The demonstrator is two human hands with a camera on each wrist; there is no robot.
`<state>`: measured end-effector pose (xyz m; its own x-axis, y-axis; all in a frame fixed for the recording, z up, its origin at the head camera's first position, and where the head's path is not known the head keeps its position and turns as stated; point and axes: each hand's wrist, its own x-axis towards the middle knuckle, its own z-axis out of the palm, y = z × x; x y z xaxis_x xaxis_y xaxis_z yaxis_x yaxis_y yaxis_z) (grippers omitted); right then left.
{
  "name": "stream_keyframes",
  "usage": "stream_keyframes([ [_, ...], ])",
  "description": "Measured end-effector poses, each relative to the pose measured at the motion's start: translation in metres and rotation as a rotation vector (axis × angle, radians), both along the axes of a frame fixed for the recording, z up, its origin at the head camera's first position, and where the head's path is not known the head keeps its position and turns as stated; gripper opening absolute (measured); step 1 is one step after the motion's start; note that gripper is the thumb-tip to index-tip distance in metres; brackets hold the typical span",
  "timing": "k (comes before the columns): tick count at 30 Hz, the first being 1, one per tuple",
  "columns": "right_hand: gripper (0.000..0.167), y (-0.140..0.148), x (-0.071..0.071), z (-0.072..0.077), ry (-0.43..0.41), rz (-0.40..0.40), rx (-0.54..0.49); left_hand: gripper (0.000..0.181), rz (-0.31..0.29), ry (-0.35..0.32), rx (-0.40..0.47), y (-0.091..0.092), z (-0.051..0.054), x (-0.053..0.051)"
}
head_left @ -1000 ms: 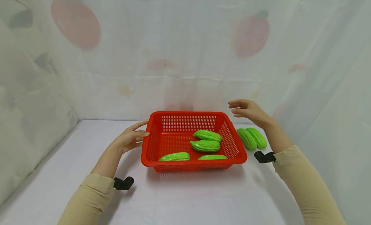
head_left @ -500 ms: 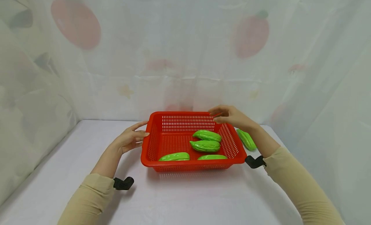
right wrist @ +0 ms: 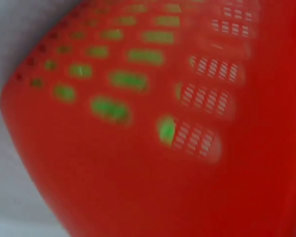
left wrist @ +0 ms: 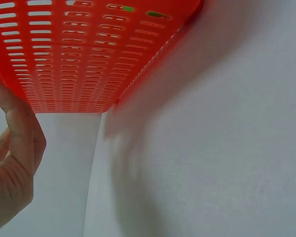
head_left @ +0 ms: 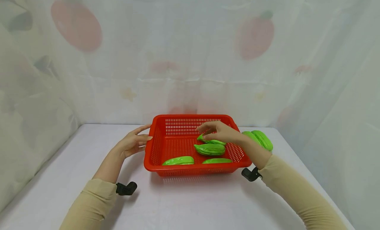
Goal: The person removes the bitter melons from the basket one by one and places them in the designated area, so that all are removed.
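Note:
A red slotted plastic basket (head_left: 190, 168) stands on the table in the head view. Several green, ridged bitter melons lie inside it, among them a middle one (head_left: 210, 149) and a front-left one (head_left: 178, 160). My left hand (head_left: 134, 142) grips the basket's left rim with thumb and fingers; the left wrist view shows fingers (left wrist: 20, 126) against the basket's side. Over the basket's right half hovers my right hand (head_left: 221, 132), fingers slightly bent and holding nothing visible. It partly covers the rear bitter melon (head_left: 218, 142). The right wrist view shows the basket wall (right wrist: 113, 173), not the hand.
Two more bitter melons (head_left: 262, 139) lie on the white table (head_left: 184, 203) right of the basket, one partly behind my right forearm. A pale printed curtain (head_left: 190, 58) hangs behind the table and along its sides.
My right hand has moved left and down, from above the two bitter melons on the table to over the basket. The left hand, basket and bitter melons stay where they were.

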<state>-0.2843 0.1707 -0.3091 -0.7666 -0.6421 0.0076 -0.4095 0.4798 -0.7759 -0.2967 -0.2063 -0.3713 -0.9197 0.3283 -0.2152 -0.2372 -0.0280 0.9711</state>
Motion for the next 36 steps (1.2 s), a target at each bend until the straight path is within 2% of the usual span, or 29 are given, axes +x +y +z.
stream_keyframes([
  [7,0.038,-0.019,0.005,-0.016,-0.059,0.041,0.011,0.076,0.002,0.006,-0.006,-0.001,0.001,0.0],
  [16,0.039,-0.04,0.012,-0.037,-0.052,0.06,0.143,0.076,-0.001,0.006,-0.002,-0.002,0.001,0.001],
  [27,0.048,-0.051,0.015,-0.049,-0.128,0.087,0.112,0.075,-0.003,0.003,0.006,0.0,0.001,0.002],
  [36,0.051,-0.051,0.011,-0.055,-0.103,0.089,0.134,0.075,-0.003,0.003,0.0,0.001,0.003,0.0],
])
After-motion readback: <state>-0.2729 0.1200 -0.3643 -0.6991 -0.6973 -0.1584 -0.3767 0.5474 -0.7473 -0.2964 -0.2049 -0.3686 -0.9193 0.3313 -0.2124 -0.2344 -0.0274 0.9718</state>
